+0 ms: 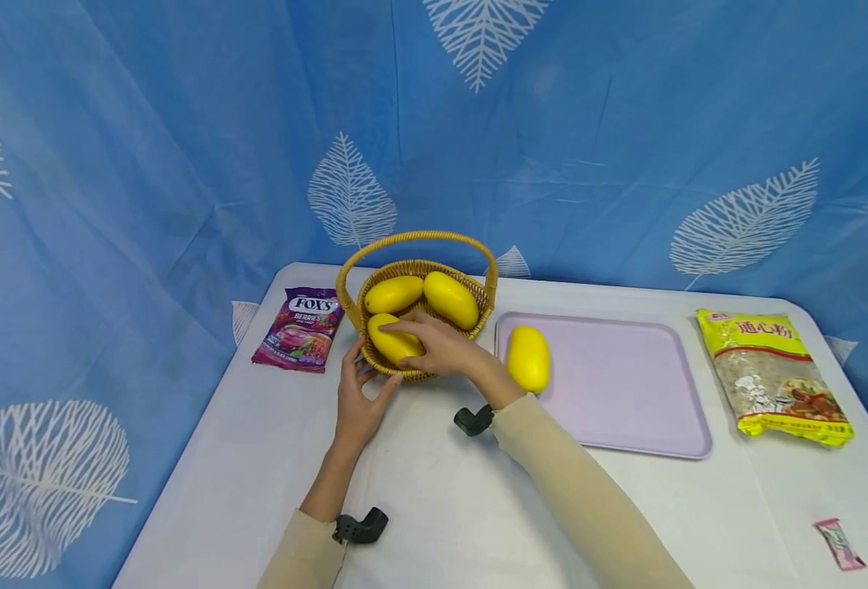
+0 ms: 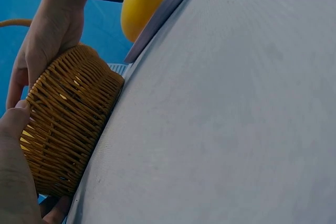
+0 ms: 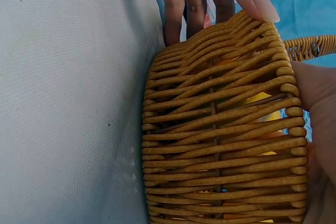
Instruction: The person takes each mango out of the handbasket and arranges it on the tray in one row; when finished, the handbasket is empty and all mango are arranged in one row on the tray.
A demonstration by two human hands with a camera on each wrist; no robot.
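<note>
A brown wicker basket with a tall arched handle stands at the back of the table. Inside lie three yellow mangoes; two, a left mango and a right mango, rest toward the back. My right hand reaches in and grips the front mango, thumb and fingers on either side. With my left hand I hold the basket's near left side, thumb at the front, fingers along its outer wall. In the right wrist view the wicker wall hides most of the right hand's grip.
Right of the basket, a lilac tray carries another mango at its left end. A purple candy bag lies left of the basket. A yellow pasta bag and a small pink wrapped sweet lie farther right.
</note>
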